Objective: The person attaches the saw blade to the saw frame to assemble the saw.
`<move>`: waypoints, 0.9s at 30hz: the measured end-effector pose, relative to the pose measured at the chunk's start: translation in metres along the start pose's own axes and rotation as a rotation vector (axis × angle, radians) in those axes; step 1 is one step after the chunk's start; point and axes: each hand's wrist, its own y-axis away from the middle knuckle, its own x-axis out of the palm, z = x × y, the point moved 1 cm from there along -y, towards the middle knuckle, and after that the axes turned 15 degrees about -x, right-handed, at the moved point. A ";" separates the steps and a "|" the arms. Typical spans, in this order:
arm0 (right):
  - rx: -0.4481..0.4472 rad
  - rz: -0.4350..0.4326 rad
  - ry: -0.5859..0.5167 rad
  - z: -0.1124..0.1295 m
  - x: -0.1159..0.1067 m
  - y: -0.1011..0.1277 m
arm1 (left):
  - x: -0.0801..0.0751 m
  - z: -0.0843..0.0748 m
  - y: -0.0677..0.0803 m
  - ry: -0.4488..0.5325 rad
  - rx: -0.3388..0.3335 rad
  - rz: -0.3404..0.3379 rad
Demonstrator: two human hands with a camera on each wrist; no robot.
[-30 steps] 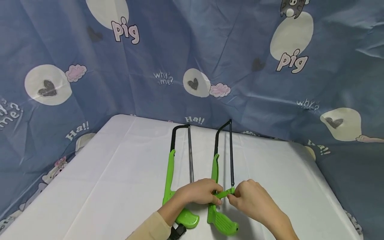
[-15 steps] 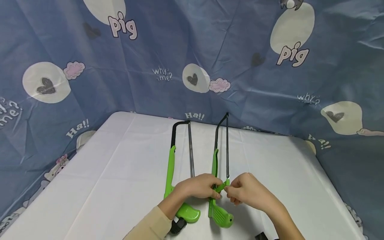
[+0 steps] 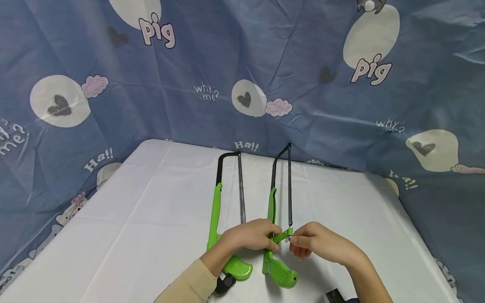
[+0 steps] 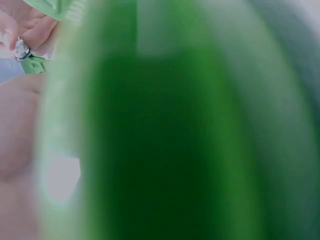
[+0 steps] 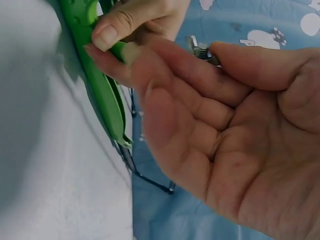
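Note:
A green hacksaw with a black front bow and a dark blade is held tilted on edge over the table. My left hand grips its green frame near the short arm where the blade ends. My right hand pinches a small metal wing nut at that arm, thumb against forefinger. In the right wrist view the wing nut's threaded part shows beside the thumb tip. Blurred green plastic fills most of the left wrist view, with the wing nut small at top left.
A second green hacksaw lies on the white table, partly under the left forearm. Black wrist straps show at the lower edge. Blue patterned cloth hangs behind the table.
The right hand has shifted slightly and its fingers have turned, so the wing nut now shows. The held hacksaw has tilted a little. The left hand keeps its grip.

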 end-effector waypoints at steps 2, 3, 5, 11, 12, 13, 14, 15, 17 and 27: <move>-0.003 0.009 0.014 0.000 -0.001 0.001 | 0.001 0.000 -0.001 0.000 0.000 0.000; -0.002 0.010 0.018 0.000 -0.001 0.001 | 0.001 0.001 -0.001 -0.008 0.001 -0.003; -0.003 0.011 0.026 0.000 -0.001 0.002 | 0.002 0.001 -0.002 -0.012 0.004 -0.004; 0.009 0.001 0.051 -0.001 -0.001 0.002 | 0.002 0.003 -0.004 -0.027 0.018 -0.010; 0.010 0.000 0.056 -0.001 -0.001 0.002 | 0.002 0.003 -0.004 -0.028 0.019 -0.009; 0.011 -0.001 0.062 -0.001 -0.001 0.002 | 0.002 0.003 -0.004 -0.026 0.019 -0.008; 0.012 -0.002 0.067 0.000 -0.001 0.002 | 0.002 0.003 -0.004 -0.025 0.019 -0.008; 0.013 -0.004 0.072 0.000 -0.001 0.002 | 0.002 0.003 -0.004 -0.023 0.021 -0.007; 0.012 -0.005 0.082 0.001 -0.001 0.002 | 0.002 0.003 -0.004 -0.025 0.025 -0.010; 0.018 -0.041 0.269 0.005 -0.003 0.005 | 0.002 0.002 -0.003 0.027 0.043 0.023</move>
